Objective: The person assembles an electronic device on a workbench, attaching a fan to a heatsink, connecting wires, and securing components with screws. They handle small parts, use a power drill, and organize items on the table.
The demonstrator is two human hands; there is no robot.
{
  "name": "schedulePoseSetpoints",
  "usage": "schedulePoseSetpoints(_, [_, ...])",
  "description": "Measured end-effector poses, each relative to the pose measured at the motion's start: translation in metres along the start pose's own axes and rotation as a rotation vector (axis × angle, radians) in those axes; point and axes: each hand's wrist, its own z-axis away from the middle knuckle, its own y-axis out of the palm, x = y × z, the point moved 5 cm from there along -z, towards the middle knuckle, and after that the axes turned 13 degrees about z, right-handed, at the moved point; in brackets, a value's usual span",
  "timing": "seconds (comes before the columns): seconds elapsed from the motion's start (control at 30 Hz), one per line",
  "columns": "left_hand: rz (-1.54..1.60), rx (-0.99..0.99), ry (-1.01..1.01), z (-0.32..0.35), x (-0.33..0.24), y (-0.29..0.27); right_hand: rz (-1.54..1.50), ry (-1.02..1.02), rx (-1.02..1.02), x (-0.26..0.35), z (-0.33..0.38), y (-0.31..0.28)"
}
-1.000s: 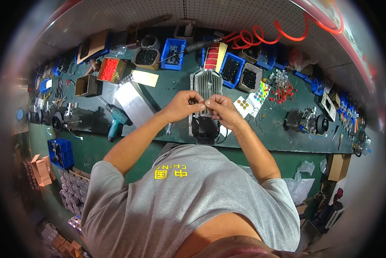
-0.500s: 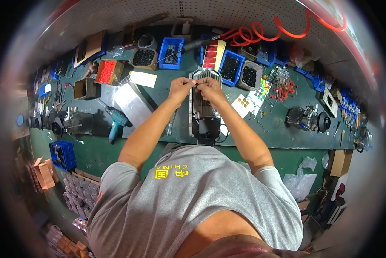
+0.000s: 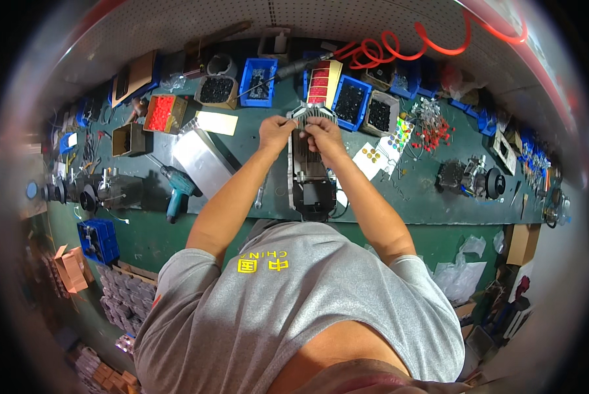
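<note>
Both hands are sitting farther up the desk [image 3: 229,226] than before, left hand [image 3: 276,130] and right hand [image 3: 322,134] pinching together at the finned metal housing's [image 3: 305,164] far end, arms stretching forward.

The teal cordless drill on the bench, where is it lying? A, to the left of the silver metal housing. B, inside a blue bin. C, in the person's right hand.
A: the teal drill lies on the green bench, left of the silver housing.
</note>
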Motion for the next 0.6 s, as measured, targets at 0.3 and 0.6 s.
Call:
schedulePoseSetpoints(0.3, [-0.443, 0.057, 0.188, 0.017, -0.063, -0.001, -0.608, 0.051, 0.249, 0.009, 0.036, -0.020])
schedulePoseSetpoints(0.6, [-0.283, 0.411, 0.653, 0.124, -0.099, 0.038, -0.507, -0.002, 0.242, 0.000, 0.061, -0.026])
